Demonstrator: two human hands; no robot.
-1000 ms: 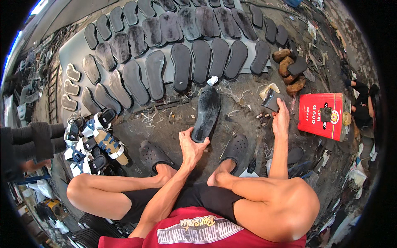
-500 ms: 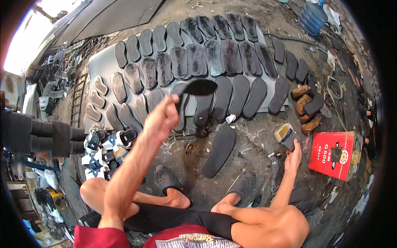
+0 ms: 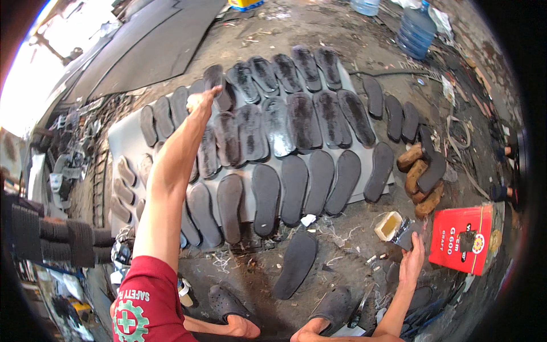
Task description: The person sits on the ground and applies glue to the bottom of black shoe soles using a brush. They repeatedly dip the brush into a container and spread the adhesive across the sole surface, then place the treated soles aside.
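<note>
My left hand (image 3: pixel 200 104) reaches to the far row, its fingers against a dark shoe sole (image 3: pixel 214 77) near the sheet's back edge; their grip is partly hidden. My right hand (image 3: pixel 411 262) pinches a small dark flat piece (image 3: pixel 405 235) with a wet, ragged edge. That piece is held beside a small cream-coloured open container (image 3: pixel 390 226) on the ground. Rows of dark soles cover a grey sheet (image 3: pixel 126 130), several with glossy wet-looking tops, such as one shiny sole (image 3: pixel 278 128). A single sole (image 3: pixel 296 265) lies on the ground between my feet.
To the right stands a red box (image 3: pixel 456 239), with brown wooden foot-shaped blocks (image 3: pixel 420 176) beyond it. A blue water jug (image 3: pixel 416 31) is at the far right. Stacked dark soles (image 3: pixel 54 239) sit at the left. Large dark sheets (image 3: pixel 137 51) lie at the back left.
My left hand has carried a sole away and to the left, over to the far row. My right hand stays by the container with the flat piece. The view has shifted.
</note>
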